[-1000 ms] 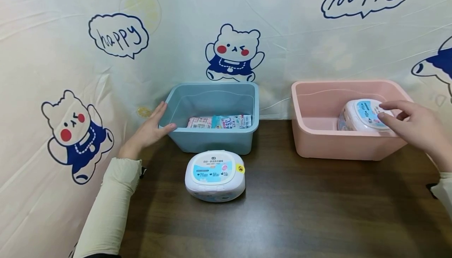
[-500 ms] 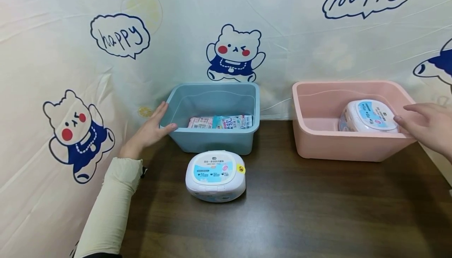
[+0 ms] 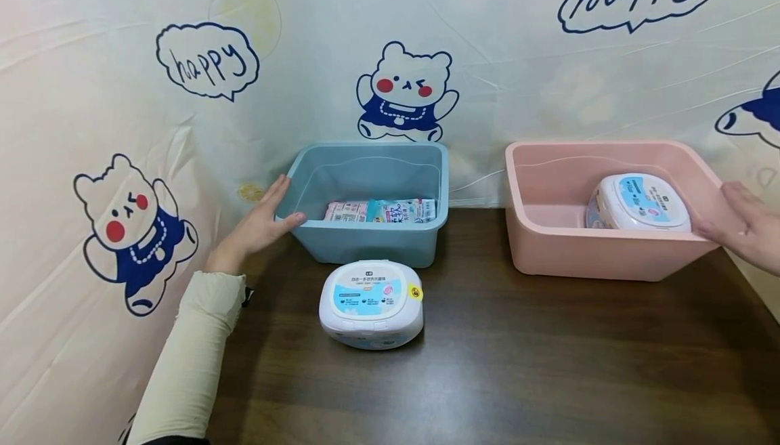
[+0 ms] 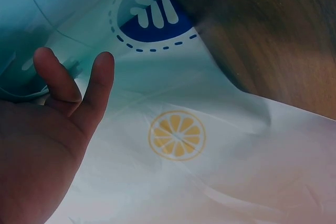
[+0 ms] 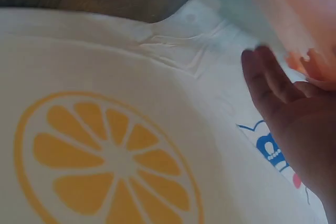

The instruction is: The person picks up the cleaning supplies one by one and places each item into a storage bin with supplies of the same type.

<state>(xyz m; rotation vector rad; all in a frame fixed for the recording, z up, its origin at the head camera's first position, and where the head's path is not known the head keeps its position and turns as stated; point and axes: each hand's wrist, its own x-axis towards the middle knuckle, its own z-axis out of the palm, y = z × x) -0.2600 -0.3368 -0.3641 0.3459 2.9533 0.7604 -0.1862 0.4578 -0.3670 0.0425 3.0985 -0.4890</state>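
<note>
Blue bin [image 3: 372, 245], left; pink bin [image 3: 585, 255], right; long axes left-right. Left hand [image 3: 252, 228]: at former's left end, fingers extended, clasping nothing. Right hand [image 3: 762, 235]: at latter's right end, likewise.

Left hand [image 3: 251, 231] on the blue bin [image 3: 372, 245], a white tub [image 3: 370, 306] in front — right hand [image 3: 749, 229] seemingly on the pink bin [image 3: 597, 255].

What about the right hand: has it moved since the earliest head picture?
Yes. Against the pink bin, the right hand has shifted rightward, from over the white tub inside to the bin's right end.
</note>
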